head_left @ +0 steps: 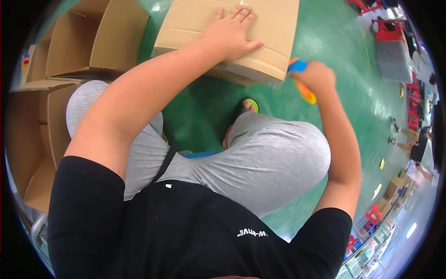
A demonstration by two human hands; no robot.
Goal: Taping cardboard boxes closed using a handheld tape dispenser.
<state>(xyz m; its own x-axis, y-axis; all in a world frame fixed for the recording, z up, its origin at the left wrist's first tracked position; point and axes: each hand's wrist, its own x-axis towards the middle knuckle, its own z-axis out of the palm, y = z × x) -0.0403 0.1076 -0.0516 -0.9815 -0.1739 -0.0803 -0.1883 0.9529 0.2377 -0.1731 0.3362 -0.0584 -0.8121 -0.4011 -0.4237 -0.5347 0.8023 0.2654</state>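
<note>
Cardboard box (pixel 274 30) sits ahead of the person over the green floor (pixel 334 125), its far end cut off by the view and whatever its underside rests on hidden. Flat on its top, toward the near edge, lies the left hand (pixel 232 32), thumb and little finger spread away from the middle fingers, which lie close together; the palm is out of sight. Just beside the box's near right corner, the right hand (pixel 318 76) is clamped around a blue, orange and yellow tool (pixel 297 66). Blur and the grip obscure the tool's shape and the separate fingers, and I cannot tell whether it touches the cardboard. Open cartons (pixel 118 39) at the left are partly cropped, their bottoms mostly hidden.
</note>
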